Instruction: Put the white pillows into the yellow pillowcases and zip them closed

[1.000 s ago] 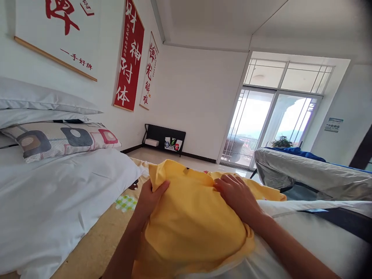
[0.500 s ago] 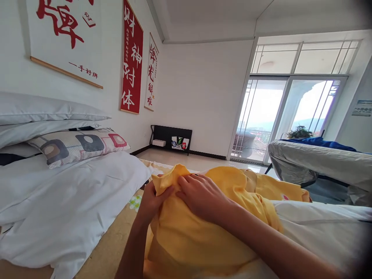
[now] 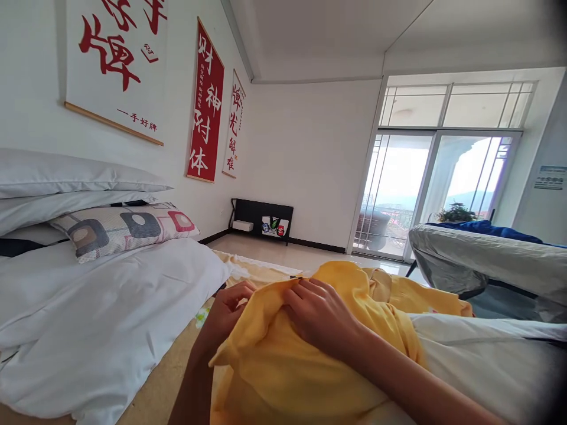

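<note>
Yellow cloth (image 3: pixel 274 378), wide and loosely bunched, spreads in front of me and drapes toward the lower edge of the view. My right hand (image 3: pixel 319 316) is closed over its upper edge, with the fingertips curled onto the fabric. At the left end of that edge, my left hand (image 3: pixel 225 316) has its fingers bent in a pinch at the cloth; part of them is hidden behind it. A corner of the fabric sticks out below my left hand. White bedding (image 3: pixel 478 348) lies against the yellow cloth on the right.
White pillows and bedding (image 3: pixel 133 319) are piled at the left, with a patterned pillow (image 3: pixel 128 230) among them. A tan mattress surface (image 3: pixel 163 372) shows between. Beyond are a low black shelf (image 3: pixel 261 209), a plastic-wrapped bed (image 3: pixel 487 245) and sliding glass doors (image 3: pixel 398 189).
My left hand has shifted along the cloth's edge, and a fabric corner now hangs lower left of it. My right hand has moved slightly right and down. The camera view has tilted up.
</note>
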### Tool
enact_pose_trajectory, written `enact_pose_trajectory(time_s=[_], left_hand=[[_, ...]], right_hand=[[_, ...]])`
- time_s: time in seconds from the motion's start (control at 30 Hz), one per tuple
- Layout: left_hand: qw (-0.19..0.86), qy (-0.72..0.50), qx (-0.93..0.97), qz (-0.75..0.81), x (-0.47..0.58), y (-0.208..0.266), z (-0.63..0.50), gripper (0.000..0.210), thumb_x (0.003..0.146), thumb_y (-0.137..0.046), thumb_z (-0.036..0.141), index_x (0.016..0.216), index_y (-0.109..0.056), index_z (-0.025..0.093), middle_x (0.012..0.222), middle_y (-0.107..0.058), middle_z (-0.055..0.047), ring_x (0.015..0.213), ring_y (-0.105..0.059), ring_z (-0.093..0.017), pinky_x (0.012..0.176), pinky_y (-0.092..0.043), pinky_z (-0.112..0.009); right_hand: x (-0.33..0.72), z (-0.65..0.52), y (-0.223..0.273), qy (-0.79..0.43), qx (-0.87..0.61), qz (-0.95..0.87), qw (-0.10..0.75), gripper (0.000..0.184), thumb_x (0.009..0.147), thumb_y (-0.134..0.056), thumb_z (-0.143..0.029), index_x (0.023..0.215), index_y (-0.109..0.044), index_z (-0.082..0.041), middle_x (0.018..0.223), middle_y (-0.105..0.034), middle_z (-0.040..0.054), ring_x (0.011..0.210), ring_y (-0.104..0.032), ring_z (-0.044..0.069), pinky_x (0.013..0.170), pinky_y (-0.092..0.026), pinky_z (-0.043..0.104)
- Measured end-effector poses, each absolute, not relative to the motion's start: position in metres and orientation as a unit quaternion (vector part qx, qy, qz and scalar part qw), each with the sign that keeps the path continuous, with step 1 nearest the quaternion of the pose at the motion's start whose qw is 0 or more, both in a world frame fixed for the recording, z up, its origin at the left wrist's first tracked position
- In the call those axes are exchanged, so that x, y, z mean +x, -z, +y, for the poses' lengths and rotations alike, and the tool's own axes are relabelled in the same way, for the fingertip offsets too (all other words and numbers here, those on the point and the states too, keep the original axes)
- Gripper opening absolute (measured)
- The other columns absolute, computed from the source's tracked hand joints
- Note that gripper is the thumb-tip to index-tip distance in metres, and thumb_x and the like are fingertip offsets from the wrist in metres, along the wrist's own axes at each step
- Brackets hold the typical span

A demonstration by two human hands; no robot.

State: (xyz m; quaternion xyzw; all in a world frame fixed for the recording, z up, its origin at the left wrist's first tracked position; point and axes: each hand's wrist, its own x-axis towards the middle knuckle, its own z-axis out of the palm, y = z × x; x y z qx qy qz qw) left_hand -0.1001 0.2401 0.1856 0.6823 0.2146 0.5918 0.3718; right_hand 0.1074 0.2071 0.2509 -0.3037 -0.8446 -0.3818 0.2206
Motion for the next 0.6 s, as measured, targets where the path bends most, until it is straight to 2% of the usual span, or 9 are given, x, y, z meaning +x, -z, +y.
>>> enact_pose_trajectory(time_s=[0.1,0.3,0.47,0.6], left_hand=[[0.332,-0.554,0.728,0.232,-0.095,-0.189,0.231,0.034,0.065,-0.076,0.035,0.09,-0.061,0.019,0.089,-0.059,-0.003,0.081,-0.052,-0.018,0.073,-0.042,-0.027],[0.22,-0.531,0.776,0.259,-0.095,-0.197,0.219,0.013,0.077,-0.065,0.027,0.074,-0.055,0.019,0.079,-0.055,0.0,0.077,-0.048,-0.015,0.072,-0.039,-0.025],[0.299,-0.547,0.752,0.214,-0.099,-0.188,0.23,0.021,0.074,-0.069,0.03,0.07,-0.053,0.018,0.077,-0.05,0.0,0.074,-0.046,-0.015,0.068,-0.038,-0.025],[0.399,-0.596,0.684,0.131,-0.101,-0.178,0.24,0.037,0.068,-0.075,0.045,0.069,-0.05,0.017,0.075,-0.048,0.0,0.071,-0.045,-0.014,0.063,-0.037,-0.024]], right_hand=[[0.11,0.209,-0.248,0.417,-0.263,-0.831,0.257,0.022,0.082,-0.046,-0.009,0.064,-0.053,-0.019,0.062,-0.058,0.0015,0.059,-0.048,0.014,0.062,-0.029,0.03],[0.115,0.195,-0.251,0.411,-0.268,-0.823,0.285,0.033,0.09,-0.042,-0.012,0.059,-0.051,-0.019,0.058,-0.053,0.0005,0.055,-0.042,0.013,0.058,-0.026,0.029],[0.117,0.179,-0.251,0.296,-0.354,-0.865,0.195,0.02,0.091,-0.052,-0.028,0.074,-0.056,-0.019,0.072,-0.061,0.0009,0.066,-0.051,0.015,0.061,-0.03,0.028],[0.119,0.171,-0.25,0.267,-0.342,-0.89,0.138,0.016,0.092,-0.05,-0.022,0.077,-0.054,-0.019,0.076,-0.062,0.0005,0.071,-0.052,0.016,0.067,-0.032,0.028]])
